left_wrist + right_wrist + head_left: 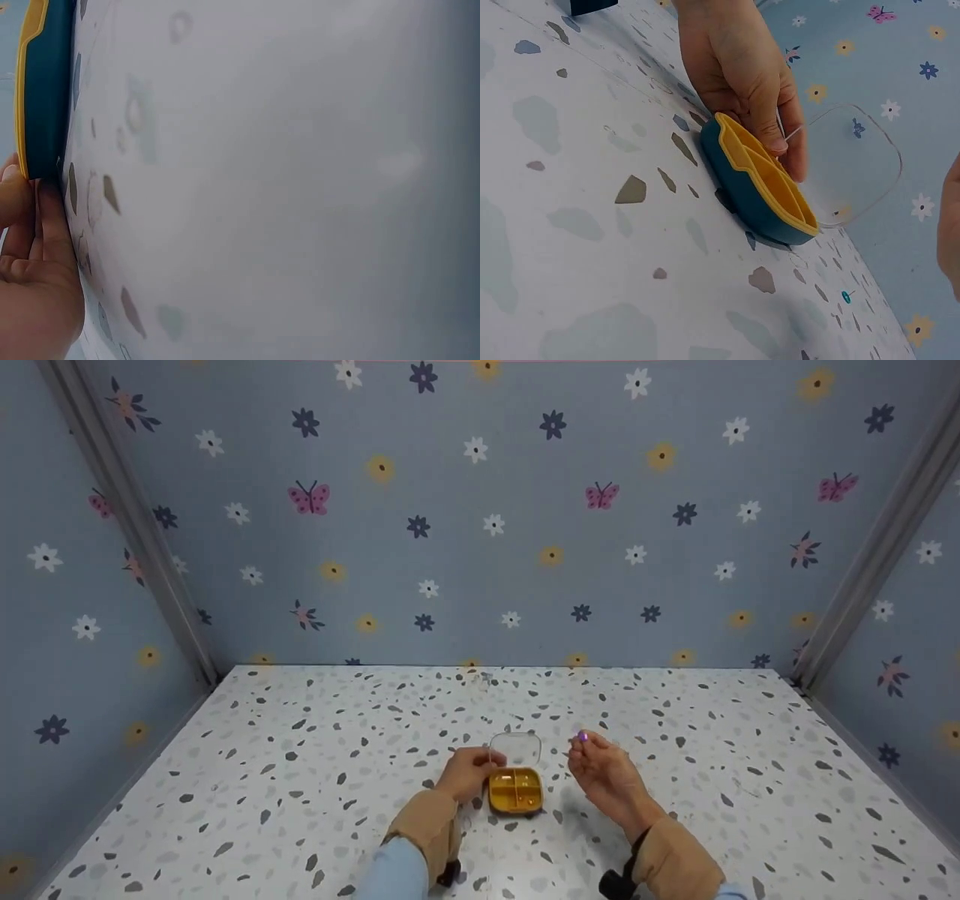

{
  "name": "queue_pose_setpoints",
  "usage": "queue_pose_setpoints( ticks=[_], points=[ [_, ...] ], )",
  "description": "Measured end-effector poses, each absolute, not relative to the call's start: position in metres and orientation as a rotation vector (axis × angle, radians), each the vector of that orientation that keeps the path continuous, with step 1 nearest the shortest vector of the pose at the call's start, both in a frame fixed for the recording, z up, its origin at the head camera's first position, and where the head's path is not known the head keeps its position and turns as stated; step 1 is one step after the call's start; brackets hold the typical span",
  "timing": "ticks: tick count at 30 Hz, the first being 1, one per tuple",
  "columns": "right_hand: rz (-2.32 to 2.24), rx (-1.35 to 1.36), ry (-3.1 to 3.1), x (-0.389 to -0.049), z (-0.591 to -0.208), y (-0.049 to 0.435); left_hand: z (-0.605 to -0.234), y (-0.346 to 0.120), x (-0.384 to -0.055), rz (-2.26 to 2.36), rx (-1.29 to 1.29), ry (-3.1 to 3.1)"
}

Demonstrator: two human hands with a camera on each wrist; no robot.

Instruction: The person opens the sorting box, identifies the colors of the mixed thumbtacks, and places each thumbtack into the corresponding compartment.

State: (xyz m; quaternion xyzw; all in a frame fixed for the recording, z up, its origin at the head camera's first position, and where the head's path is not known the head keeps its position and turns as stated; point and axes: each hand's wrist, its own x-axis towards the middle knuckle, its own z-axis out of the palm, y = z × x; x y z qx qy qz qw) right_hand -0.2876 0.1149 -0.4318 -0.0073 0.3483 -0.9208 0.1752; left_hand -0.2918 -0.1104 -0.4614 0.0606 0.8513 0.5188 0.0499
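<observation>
A small pill box (515, 790) sits on the table, with yellow compartments inside and a teal outer shell (739, 187). Its clear lid (525, 748) stands raised at the back. My left hand (469, 772) grips the box's left side; the right wrist view shows its thumb (767, 124) at the rim and fingers behind. In the left wrist view the hand (37, 277) meets the box's corner (41, 97). Right of the box, my right hand (611, 776) is raised, pinching a tiny shiny purple thing (583, 736) of unclear kind. Small glints show in the front right compartment.
The speckled white table (300, 780) ends at a blue flowered back wall (480, 555), with side walls left and right. A tiny teal piece (846, 297) with a thin pin lies on the table in the right wrist view.
</observation>
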Motion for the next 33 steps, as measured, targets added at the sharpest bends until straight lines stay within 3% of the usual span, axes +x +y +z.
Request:
queue_pose_setpoints(
  ticks=[21, 33],
  points=[
    [-2.492, -0.315, 0.938, -0.286, -0.443, 0.118, -0.462, -0.110, -0.291, 1.595, 0.225, 2.625],
    [-1.925, -0.487, 2.028, -0.290, -0.429, 0.100, -0.460, -0.109, -0.290, 1.586, 0.204, 2.636]
  ],
)
